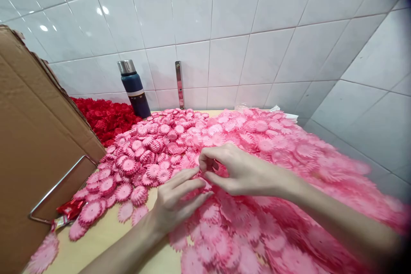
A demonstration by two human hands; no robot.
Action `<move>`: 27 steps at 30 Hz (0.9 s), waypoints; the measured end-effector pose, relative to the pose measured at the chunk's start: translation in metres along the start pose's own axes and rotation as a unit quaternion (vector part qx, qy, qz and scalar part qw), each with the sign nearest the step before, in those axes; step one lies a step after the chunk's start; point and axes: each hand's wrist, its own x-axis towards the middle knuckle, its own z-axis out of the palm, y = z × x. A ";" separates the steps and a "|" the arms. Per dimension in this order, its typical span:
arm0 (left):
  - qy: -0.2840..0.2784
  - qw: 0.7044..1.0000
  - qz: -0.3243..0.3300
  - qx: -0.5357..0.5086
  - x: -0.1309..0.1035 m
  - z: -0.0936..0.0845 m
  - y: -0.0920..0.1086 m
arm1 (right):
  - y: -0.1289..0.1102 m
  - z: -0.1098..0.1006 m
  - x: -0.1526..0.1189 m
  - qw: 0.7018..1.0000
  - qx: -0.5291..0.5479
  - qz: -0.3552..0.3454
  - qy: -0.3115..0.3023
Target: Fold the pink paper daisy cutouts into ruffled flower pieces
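Observation:
My left hand (178, 199) reaches in from the lower left, its fingers stretched out and slightly apart over pink scalloped paper-like discs. My right hand (229, 169) meets it from the right, with curled fingers and the thumb brought toward them; anything in its grip is too small or hidden to make out. The fingertips of both hands nearly touch. Below and right of them spreads a heap of loose, flat pink petal discs (224, 239). To the left lies a pile of thicker, ridged pink flower pieces (128, 166), smaller and more compact.
A cardboard box (41, 137) stands at the left, beside a bent metal wire frame (61, 186) and a red wrapper (71, 209). Red flower pieces (107, 115) lie behind. A dark blue bottle (134, 90) and an upright metal strip (179, 85) stand by the tiled wall (231, 4).

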 end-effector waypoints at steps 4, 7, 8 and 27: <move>0.056 0.997 -0.048 -0.028 0.000 0.002 0.002 | 0.000 0.002 0.002 0.998 0.004 -0.039 0.048; 0.095 0.992 -0.074 -0.043 0.000 0.003 0.003 | 0.003 -0.007 0.000 0.996 0.012 -0.048 0.077; 0.102 0.990 -0.083 -0.050 0.000 0.003 0.003 | 0.004 -0.012 -0.001 0.995 0.012 -0.048 0.090; 0.093 0.964 -0.148 -0.203 -0.011 0.015 0.001 | -0.016 0.011 -0.004 0.988 0.020 -0.068 0.135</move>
